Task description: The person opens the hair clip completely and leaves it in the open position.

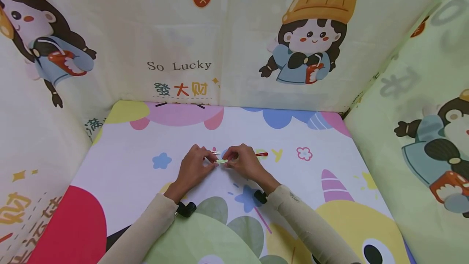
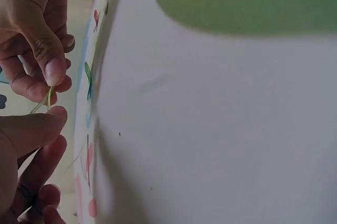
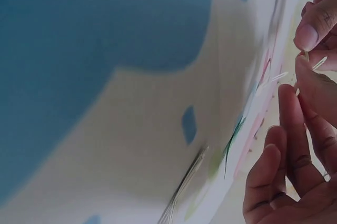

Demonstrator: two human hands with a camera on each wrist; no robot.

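In the head view, my left hand [image 1: 195,169] and right hand [image 1: 246,162] meet over the middle of the table. Between their fingertips they pinch a slim light-green hair clip [image 1: 221,161], one end each. The left wrist view shows two thin yellow-green strips of the clip [image 2: 50,97] spreading slightly apart between the thumbs. Fingers hide most of it. The right wrist view has my right hand [image 3: 295,155] below and my left hand [image 3: 320,24] above, close together. A white clip [image 1: 215,152] lies just beyond the fingers, and a red clip [image 1: 261,154] lies right of my right hand.
A printed cloth [image 1: 286,137] covers the table. Hanging printed sheets stand as walls at the back [image 1: 234,44], left and right. A darker green clip [image 2: 88,79] rests near my hands. Black cameras [image 1: 187,209] are strapped to both wrists.
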